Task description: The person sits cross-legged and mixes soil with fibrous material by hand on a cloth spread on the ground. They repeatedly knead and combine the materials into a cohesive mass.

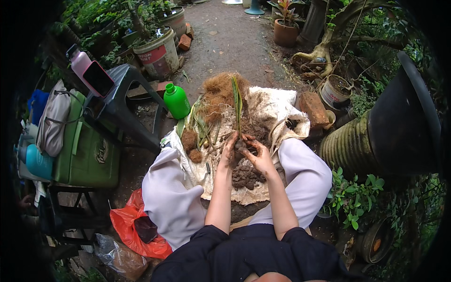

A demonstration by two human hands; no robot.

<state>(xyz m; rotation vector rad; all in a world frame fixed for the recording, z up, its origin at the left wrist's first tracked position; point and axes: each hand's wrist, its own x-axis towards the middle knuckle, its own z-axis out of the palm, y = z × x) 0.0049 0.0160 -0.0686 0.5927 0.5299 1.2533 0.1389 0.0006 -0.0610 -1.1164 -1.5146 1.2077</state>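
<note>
A snake plant cutting (pixel 238 104) with yellow-edged leaves stands upright between my hands. My left hand (pixel 230 148) and my right hand (pixel 256 151), both muddy, close around a lump of dark soil (pixel 240 145) at its base. Below them lies a pile of moist soil (pixel 246 175) on a white woven sack (pixel 216 176). Brown coconut fibre (pixel 220 90) is heaped at the sack's far side. To the left are more cut leaves (pixel 201 123) and two round fibre-wrapped balls, one of them a larger fibre ball (pixel 189 139).
A green bottle (pixel 177 101) stands left of the sack, near a dark plastic stool (pixel 123 102) bearing a phone (pixel 98 78). A red plastic bag (pixel 132 215) lies at lower left. Bricks (pixel 313 110) and a large black pot (pixel 405 123) flank the right side.
</note>
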